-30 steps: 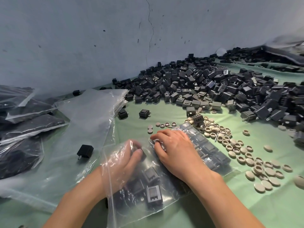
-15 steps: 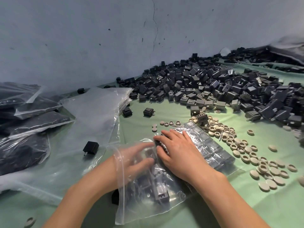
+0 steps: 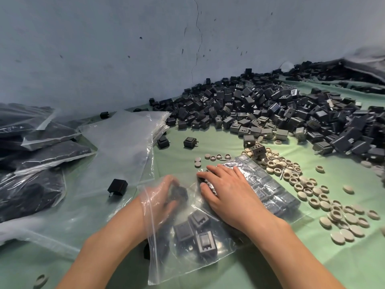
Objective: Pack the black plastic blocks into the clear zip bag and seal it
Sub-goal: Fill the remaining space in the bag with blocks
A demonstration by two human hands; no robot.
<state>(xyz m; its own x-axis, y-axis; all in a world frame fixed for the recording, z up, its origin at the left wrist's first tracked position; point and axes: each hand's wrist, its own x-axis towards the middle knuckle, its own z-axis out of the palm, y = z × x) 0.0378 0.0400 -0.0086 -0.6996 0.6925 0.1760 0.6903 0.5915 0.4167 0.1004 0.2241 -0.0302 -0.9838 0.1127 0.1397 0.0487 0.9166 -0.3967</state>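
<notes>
One block (image 3: 179,191) in bagged left hand (image 3: 164,200)

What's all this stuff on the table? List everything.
zip bag: one, clear, centre, open
packed blocks: several, black, inside zip bag
block pile: many, black, back right
stray blocks: few, black, near empty bags
rings: many, tan, right of zip bag
empty bags: stack, clear, left of centre
filled bags: several, clear, far left
cloth: one, green, underneath everything
left hand: inside zip bag, gripping one black block
right hand: flat on zip bag
</notes>
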